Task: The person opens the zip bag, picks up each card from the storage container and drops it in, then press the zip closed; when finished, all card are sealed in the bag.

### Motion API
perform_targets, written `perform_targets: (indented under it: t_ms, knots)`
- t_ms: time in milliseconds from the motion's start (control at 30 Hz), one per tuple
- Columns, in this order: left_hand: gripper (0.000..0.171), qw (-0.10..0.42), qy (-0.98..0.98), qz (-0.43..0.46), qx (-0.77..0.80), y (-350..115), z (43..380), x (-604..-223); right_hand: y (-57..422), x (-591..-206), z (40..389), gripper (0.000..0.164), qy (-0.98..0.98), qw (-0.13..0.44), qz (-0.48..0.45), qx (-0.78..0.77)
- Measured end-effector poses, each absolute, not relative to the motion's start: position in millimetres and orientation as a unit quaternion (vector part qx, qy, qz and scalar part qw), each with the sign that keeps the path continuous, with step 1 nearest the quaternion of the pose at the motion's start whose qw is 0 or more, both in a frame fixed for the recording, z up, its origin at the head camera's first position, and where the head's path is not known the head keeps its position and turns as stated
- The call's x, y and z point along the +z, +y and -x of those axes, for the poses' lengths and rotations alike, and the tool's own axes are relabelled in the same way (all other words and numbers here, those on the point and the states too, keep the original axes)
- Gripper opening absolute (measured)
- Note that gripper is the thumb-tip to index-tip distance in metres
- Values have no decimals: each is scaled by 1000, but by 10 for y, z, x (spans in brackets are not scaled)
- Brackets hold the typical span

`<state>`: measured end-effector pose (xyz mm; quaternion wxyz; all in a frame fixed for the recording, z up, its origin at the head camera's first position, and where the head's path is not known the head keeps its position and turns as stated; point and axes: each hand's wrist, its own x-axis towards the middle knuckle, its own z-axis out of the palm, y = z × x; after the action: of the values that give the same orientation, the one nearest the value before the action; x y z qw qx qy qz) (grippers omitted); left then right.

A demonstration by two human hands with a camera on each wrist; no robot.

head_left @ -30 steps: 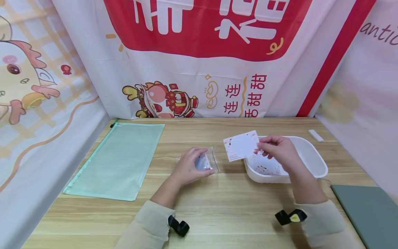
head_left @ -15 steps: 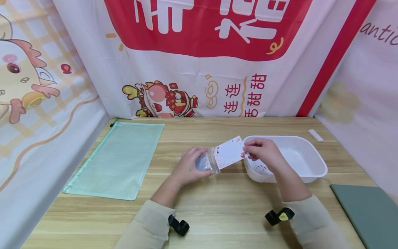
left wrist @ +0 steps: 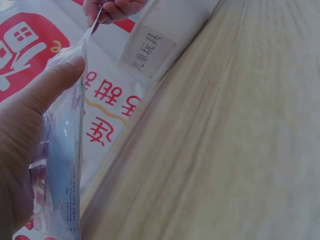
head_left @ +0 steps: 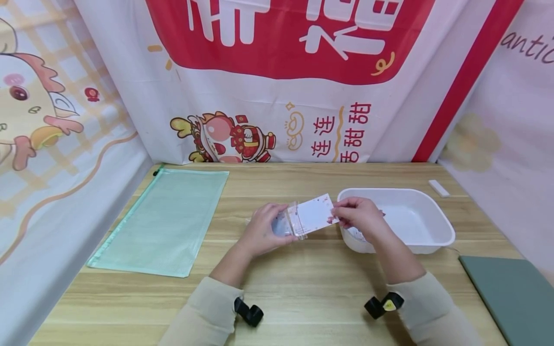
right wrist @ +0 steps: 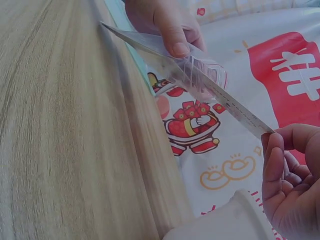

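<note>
While the wood-grain worktop (head_left: 311,288) carries a mint zip pouch (head_left: 160,223) and a white plastic tub (head_left: 415,218), the left hand (head_left: 259,231) grips a clear zip-lock bag (head_left: 282,225) between them. The right hand (head_left: 360,215) pinches a printed card (head_left: 313,214), its other end inside the bag's mouth.

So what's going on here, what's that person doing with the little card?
The person's left-hand grip holds a clear zip bag, and their right-hand grip pinches a white printed card by one end. The card's other end is in the bag's mouth, but most of it is outside. A white tub sits to the right on the table.
</note>
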<state>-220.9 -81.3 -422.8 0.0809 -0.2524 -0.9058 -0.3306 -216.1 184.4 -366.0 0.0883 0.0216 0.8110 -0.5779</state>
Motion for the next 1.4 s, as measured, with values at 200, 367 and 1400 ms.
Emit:
perform_targets:
  t_ms: [200, 367, 1400]
  knots:
    - [83, 81, -906, 259, -325, -818, 2221, -4225, 1717, -3665, 2133, 30, 812, 70, -10, -579]
    - [81, 84, -901, 269, -330, -820, 2220, -4222, 1539, -3723, 2094, 28, 804, 71, -10, -591]
    - [76, 71, -898, 253, -354, -819, 2205, -4214, 1220, -3993, 2109, 25, 836, 82, 78, -536]
